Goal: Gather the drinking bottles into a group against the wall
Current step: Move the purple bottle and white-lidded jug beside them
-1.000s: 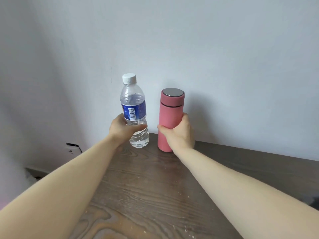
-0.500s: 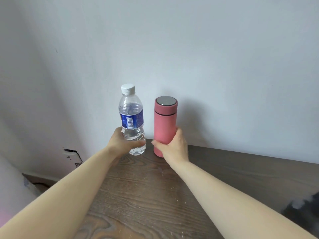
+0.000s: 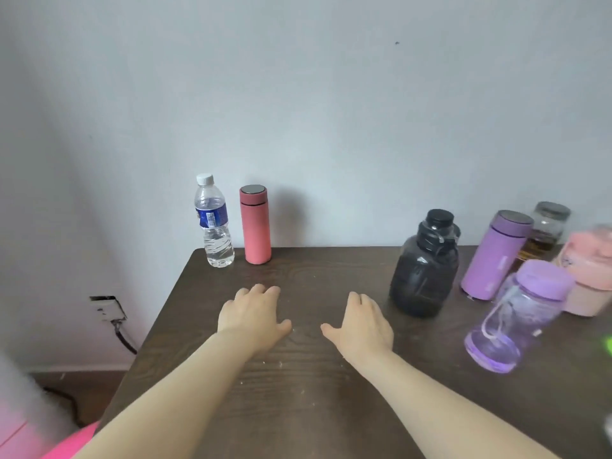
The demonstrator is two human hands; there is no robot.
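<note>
A clear water bottle (image 3: 213, 223) with a blue label and a pink flask (image 3: 255, 224) stand upright side by side at the table's far left corner, against the wall. My left hand (image 3: 254, 318) and my right hand (image 3: 362, 323) hover palm-down over the middle of the table, fingers apart and holding nothing. To the right stand a dark jug (image 3: 425, 265), a purple flask (image 3: 495, 255), a clear purple bottle (image 3: 516, 313), a glass jar (image 3: 544, 230) and a pink cup (image 3: 587, 276).
The dark wooden table (image 3: 298, 392) ends at its left edge near a wall socket (image 3: 107, 308) with a cable. The grey wall (image 3: 331, 111) runs along the table's back. Something green (image 3: 608, 344) shows at the right frame edge.
Both hands let go of the water bottle and the pink flask and drew back toward me. The view pulled back and to the right, bringing the other bottles into sight.
</note>
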